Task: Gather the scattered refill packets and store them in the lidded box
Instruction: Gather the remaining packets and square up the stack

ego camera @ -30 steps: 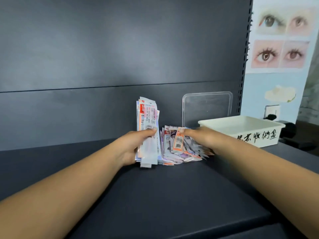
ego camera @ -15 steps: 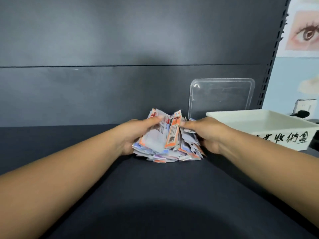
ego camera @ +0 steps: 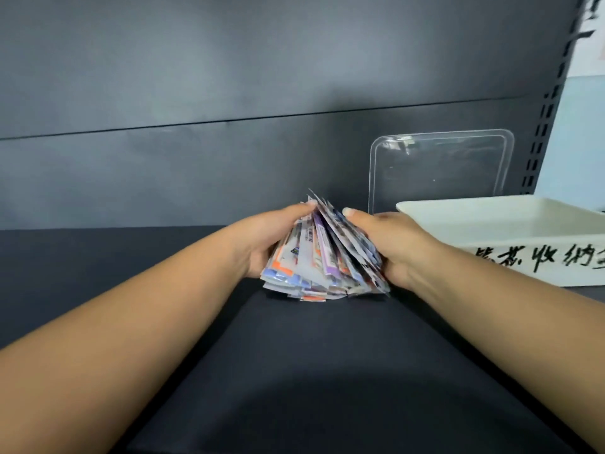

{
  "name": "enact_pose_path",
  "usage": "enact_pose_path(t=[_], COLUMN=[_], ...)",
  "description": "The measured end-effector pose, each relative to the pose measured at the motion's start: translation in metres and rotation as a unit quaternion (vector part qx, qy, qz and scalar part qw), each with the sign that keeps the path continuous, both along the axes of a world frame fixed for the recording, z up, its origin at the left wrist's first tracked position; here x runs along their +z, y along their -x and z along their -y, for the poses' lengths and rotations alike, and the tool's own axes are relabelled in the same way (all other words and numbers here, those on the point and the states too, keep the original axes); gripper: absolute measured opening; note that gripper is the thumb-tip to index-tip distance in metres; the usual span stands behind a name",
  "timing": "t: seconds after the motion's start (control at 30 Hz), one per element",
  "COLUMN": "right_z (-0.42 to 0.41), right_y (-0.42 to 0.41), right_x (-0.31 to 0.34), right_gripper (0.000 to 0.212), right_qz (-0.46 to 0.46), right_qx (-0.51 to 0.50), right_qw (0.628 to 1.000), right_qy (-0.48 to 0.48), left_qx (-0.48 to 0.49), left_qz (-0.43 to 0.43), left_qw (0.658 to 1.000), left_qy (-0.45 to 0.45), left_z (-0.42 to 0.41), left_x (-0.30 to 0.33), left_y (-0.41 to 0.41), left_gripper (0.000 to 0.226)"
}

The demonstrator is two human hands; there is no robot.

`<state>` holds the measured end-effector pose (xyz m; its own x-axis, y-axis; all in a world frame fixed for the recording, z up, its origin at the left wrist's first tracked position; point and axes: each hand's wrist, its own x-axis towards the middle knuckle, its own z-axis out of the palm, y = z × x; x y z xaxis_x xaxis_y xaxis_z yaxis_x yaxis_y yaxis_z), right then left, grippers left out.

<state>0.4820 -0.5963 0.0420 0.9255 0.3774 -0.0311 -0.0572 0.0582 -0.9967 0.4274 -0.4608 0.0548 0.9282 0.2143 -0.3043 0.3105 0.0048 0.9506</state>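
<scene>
1. Nearest to me, the dark worktop [ego camera: 294,371] shows no stray packets between my forearms, so I judge the gathering part nearly done.
2. Just beyond that, the refill packets [ego camera: 322,263] stand as one fanned bundle, lower edges resting on the worktop and upper edges pinched together.
3. My left hand [ego camera: 271,240] presses the bundle's left face and my right hand [ego camera: 389,244] presses its right face; both are closed around the packets, thumbs meeting over the top, with the stack squeezed between the palms.
4. Right of my right hand, close beside it, sits the white box [ego camera: 510,237], open; I cannot see any packets inside from this angle.
5. Farthest back, the clear lid [ego camera: 438,168] leans upright against the dark back panel [ego camera: 229,93], behind the box.
6. What remains, as I judge it: carry the bundle into the box, then fit the lid on.
</scene>
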Motion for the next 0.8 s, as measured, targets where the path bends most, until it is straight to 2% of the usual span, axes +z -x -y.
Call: enact_pose_path(t=[0.07, 0.17, 0.3, 0.4, 0.5, 0.57, 0.7, 0.8], right_z=[-0.003, -0.005, -0.006, -0.008, -0.008, -0.003, 0.000, -0.002], right_y=[0.003, 0.003, 0.009, 0.011, 0.005, 0.003, 0.005, 0.004], right_x=[-0.003, -0.006, -0.006, -0.006, -0.003, 0.001, 0.003, 0.001], right_gripper=[0.065, 0.032, 0.029, 0.020, 0.045, 0.050, 0.048, 0.048], right_qz=[0.030, 0.069, 0.095, 0.059, 0.004, -0.043, -0.119, -0.123], right_qx=[-0.020, -0.022, -0.006, 0.018, 0.002, 0.008, 0.090, 0.111], right_qw=[0.998, 0.994, 0.993, 0.997, 1.000, 0.998, 0.989, 0.986], right_qy=[0.042, 0.077, 0.073, 0.036, -0.016, -0.038, -0.002, 0.014], left_qx=[-0.001, -0.002, -0.009, -0.007, 0.007, 0.014, -0.015, -0.050], left_qz=[0.000, 0.004, 0.017, 0.022, 0.019, 0.017, 0.013, 0.014], left_qw=[1.000, 1.000, 0.999, 0.998, 0.997, 0.997, 0.997, 0.993], left_qy=[-0.003, 0.014, 0.048, 0.060, 0.070, 0.070, 0.073, 0.104], left_z=[-0.001, -0.002, -0.004, -0.007, -0.012, -0.015, -0.012, -0.005], left_x=[0.000, -0.001, -0.004, -0.009, -0.014, -0.015, -0.011, -0.009], left_y=[-0.002, -0.004, -0.002, 0.000, 0.001, -0.001, -0.002, 0.001], left_gripper=[0.046, 0.043, 0.043, 0.038, 0.037, 0.038, 0.044, 0.040])
